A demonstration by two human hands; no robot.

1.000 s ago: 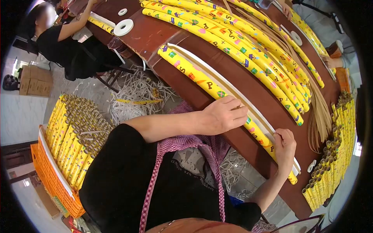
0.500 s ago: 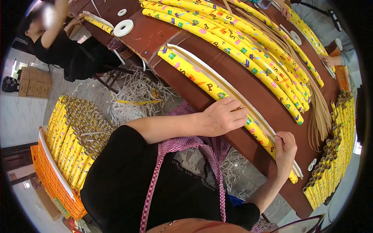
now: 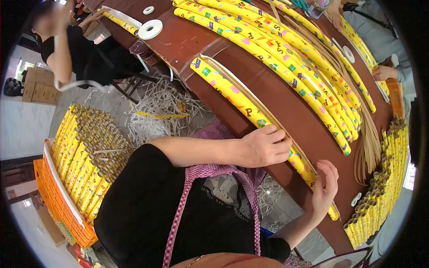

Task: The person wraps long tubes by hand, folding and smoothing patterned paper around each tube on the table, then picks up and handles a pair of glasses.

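Observation:
A long yellow paper tube (image 3: 229,91), printed with letters and colourful gift shapes, lies slantwise along the near edge of the brown table. My left hand (image 3: 266,146) rests on its middle with the fingers curled over it. Beyond the tube runs a narrow brown strip (image 3: 254,105), with a little white edge showing at its far-left end. Toward the tube's near-right end is my right hand (image 3: 325,185), its fingers lifted and slightly apart, the palm beside the tube. Whether that palm touches the tube I cannot tell.
Several yellow tubes (image 3: 286,62) lie across the table (image 3: 201,105), with brown strips (image 3: 367,154) beside them. White tape rolls (image 3: 150,29) sit near the left corner. Tubes fill an orange crate (image 3: 67,196) at left; more stand at right (image 3: 375,210). Two other people work at the table.
My right hand has loosened from the strip, its fingers rising and spreading. The white flap and brown strip beside the tube look narrower. My left hand stays on the tube.

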